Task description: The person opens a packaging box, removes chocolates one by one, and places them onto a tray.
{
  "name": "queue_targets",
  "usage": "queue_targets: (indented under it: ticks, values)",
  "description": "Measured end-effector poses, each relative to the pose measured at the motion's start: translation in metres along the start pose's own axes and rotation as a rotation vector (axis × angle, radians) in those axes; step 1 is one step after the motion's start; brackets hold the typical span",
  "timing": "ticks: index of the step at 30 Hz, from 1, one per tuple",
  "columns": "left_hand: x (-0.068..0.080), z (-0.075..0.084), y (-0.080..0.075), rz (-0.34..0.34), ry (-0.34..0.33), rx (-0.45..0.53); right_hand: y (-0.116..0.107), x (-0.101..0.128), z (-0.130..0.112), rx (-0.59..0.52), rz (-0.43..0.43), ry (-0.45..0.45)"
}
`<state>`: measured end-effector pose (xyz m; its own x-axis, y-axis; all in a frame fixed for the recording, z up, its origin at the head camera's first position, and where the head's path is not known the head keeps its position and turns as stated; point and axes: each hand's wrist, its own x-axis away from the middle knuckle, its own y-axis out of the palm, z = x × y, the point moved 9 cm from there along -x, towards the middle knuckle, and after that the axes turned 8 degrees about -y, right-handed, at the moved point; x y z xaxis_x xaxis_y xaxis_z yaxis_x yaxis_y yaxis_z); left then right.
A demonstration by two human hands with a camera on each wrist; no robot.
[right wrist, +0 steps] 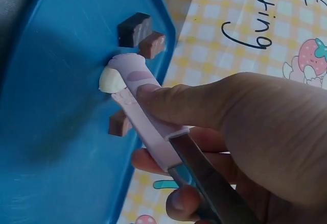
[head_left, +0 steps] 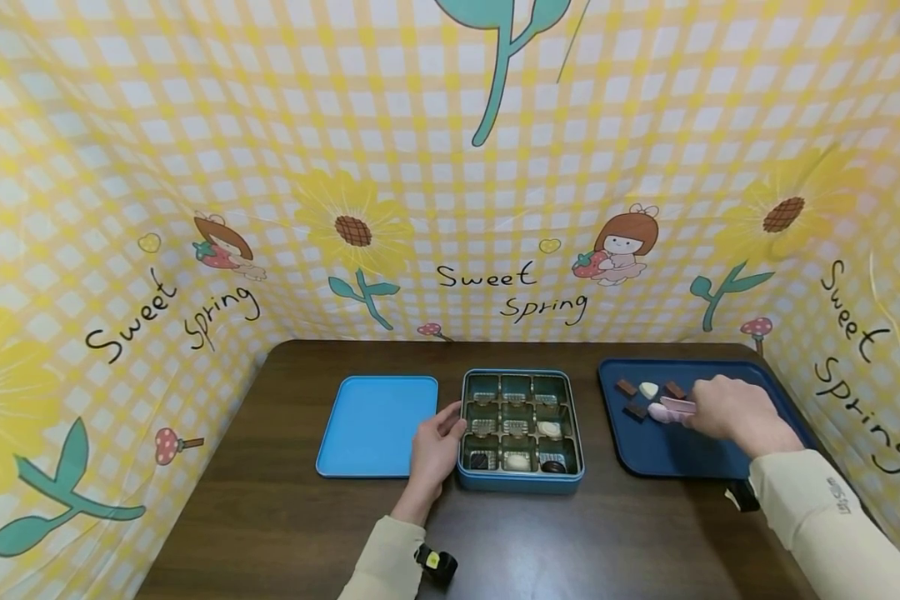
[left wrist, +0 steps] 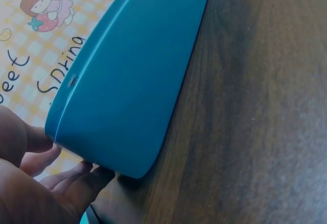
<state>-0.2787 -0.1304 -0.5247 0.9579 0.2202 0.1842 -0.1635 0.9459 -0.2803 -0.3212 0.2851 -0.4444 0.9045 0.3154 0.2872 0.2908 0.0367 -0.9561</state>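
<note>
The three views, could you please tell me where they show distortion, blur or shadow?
Head view: wide-angle bend in the backdrop edges, sharp centre. Left wrist view: the teal metal tin casts a shadow on the table. Right wrist view: the right hand is slightly soft.

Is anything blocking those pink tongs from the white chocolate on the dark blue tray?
Nothing visible does. The pink tongs in the right hand already have their tips at the white chocolate; the brown pieces lie to the sides.

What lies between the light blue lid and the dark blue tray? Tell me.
The chocolate tin stands between the light blue lid and the dark blue tray, with the left hand touching its side; the head view shows this.
</note>
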Motion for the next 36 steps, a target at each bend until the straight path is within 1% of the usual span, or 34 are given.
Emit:
queue_targets:
  ticks: [4,10,15,19,23,27,36]
  values:
    - [0.001,0.000,0.000,0.001,-0.003,0.007,-0.008,0.002,-0.003,0.020,0.052,-0.014]
    - [0.000,0.000,-0.001,0.001,-0.002,0.012,-0.032,0.008,-0.018,0.044,0.138,-0.048]
    - [0.001,0.000,-0.001,0.003,-0.001,0.014,-0.050,0.012,-0.045,0.042,0.162,-0.096]
    - [0.000,0.000,0.000,-0.002,0.005,0.020,-0.058,0.013,-0.069,0.024,0.172,-0.140]
    - [0.000,0.000,-0.001,-0.002,-0.001,0.024,-0.060,0.009,-0.090,-0.001,0.180,-0.193]
    - [0.000,0.000,-0.001,-0.001,-0.008,0.018,-0.056,0.002,-0.107,-0.028,0.175,-0.247]
    - [0.001,0.001,-0.001,0.002,-0.003,0.001,-0.045,-0.010,-0.133,-0.017,0.167,-0.324]
